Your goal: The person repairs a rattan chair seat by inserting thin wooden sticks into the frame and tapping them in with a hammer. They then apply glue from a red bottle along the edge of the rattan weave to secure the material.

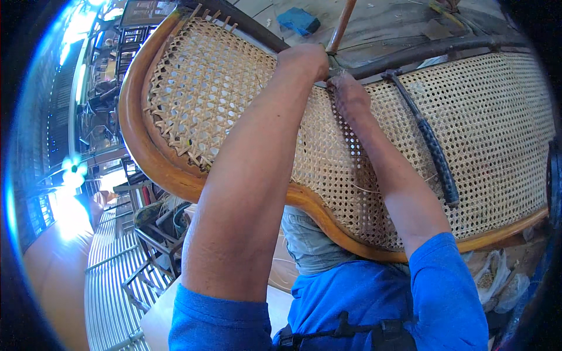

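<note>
A long curved seat frame of varnished wood lies across my lap, filled with woven cane webbing. Both hands meet at its far rail, near the middle. My left hand is closed there, its fingers mostly hidden behind its back. Just right of it and slightly nearer, my right hand has its fingers bent and pressed together at the cane's edge. What either hand grips is too hidden to make out. A wooden rod rises just beyond them. Right of my right hand, a hammer with a dark grip rests on the webbing.
Several pegs stick up at the frame's far left edge. A blue bundle lies on the floor beyond. Stacked dark wooden furniture stands at left. Clear plastic bags lie at lower right.
</note>
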A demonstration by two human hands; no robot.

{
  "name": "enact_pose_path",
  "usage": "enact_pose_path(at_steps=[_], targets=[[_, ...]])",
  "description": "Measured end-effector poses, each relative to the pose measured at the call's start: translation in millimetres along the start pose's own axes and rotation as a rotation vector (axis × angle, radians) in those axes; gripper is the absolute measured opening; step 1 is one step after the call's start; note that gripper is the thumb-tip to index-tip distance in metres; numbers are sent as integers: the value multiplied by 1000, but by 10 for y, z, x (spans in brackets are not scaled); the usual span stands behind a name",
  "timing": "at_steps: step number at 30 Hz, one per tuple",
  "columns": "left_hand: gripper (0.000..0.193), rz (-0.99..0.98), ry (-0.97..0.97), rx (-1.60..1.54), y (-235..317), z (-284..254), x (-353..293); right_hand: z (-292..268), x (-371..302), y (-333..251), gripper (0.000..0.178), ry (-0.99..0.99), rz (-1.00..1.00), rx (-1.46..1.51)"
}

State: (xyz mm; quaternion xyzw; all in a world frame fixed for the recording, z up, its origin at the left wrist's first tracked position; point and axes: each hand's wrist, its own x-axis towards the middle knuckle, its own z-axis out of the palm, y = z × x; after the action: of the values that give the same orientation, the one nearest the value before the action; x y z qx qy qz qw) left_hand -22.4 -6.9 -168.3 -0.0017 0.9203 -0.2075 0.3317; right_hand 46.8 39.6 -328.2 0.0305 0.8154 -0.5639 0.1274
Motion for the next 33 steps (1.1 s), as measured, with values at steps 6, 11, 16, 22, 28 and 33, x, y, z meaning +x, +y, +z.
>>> enact_pose_path(at_steps=[6, 11, 16, 22, 28, 33], targets=[[37, 3, -27, 17, -14, 12, 47, -52, 76, 3, 35, -66, -50, -42], [37, 43, -6, 39, -66, 66, 120, -58, 78, -9, 28, -81, 52, -50], [38, 29, 103, 4, -92, 158, 157, -69, 40, -24, 26, -53, -117, -137], [37, 21, 132, 35, -115, 180, 133, -21, 24, -6, 24, -24, -122, -232], [36, 40, 133, 81, -151, 210, 165, -83, -24, -96, 22, -4, -107, -180], [34, 37, 97, 84, -142, 207, 201, 48, 0, -40, 28, 70, -240, -286]])
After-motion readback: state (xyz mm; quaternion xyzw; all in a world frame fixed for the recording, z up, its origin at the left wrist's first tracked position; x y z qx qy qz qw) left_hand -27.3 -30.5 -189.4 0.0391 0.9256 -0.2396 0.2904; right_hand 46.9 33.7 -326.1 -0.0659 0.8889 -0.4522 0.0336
